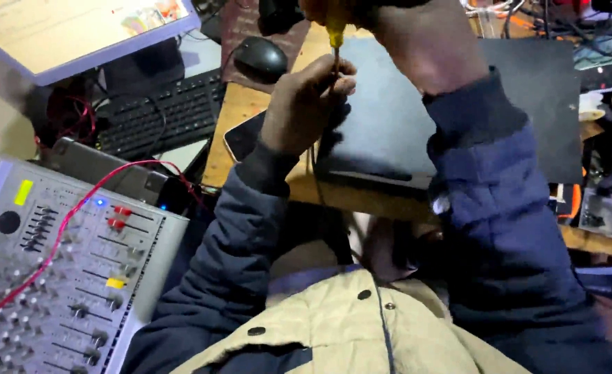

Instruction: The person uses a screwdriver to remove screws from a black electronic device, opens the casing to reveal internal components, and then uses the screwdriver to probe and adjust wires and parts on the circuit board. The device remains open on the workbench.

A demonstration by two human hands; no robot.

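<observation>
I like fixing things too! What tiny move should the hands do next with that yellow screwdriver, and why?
Probably lower the screwdriver tip straight down onto the dark laptop. The right hand holds the yellow handle from above, while the left hand pinches the thin shaft to steady it. The tip itself is hidden behind the fingers, so whether it already sits on the laptop cannot be told.

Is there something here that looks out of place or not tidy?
Yes. A red wire trails loose across the grey mixing console, over its faders. The dark laptop juts past the wooden table edge.
</observation>
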